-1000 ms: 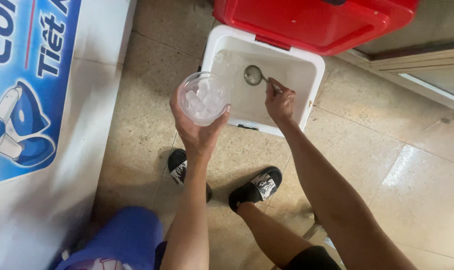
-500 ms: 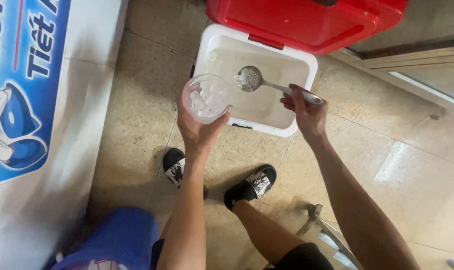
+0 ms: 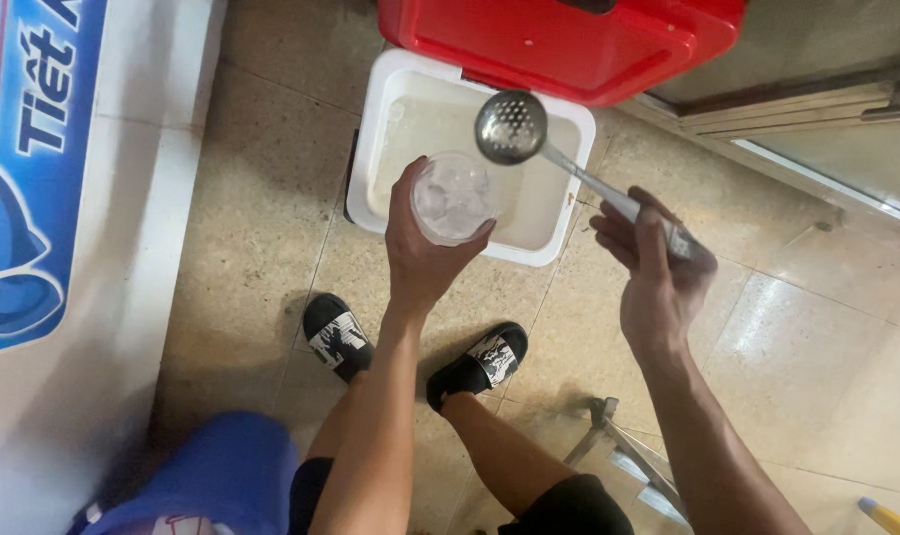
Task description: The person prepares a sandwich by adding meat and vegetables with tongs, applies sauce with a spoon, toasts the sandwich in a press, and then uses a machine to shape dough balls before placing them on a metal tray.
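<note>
Clear round cup (image 3: 453,198), perforated steel ladle (image 3: 510,127)

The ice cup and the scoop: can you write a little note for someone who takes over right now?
Left hand: holds a clear plastic cup with ice cubes in it, over the open white cooler.
Right hand: grips the handle of a perforated metal ladle, raised above the cooler, bowl looks empty.
Cooler's red lid is flipped open.
Done: ice is in the cup.
Left: lid not yet shut, ladle not yet put down.
</note>
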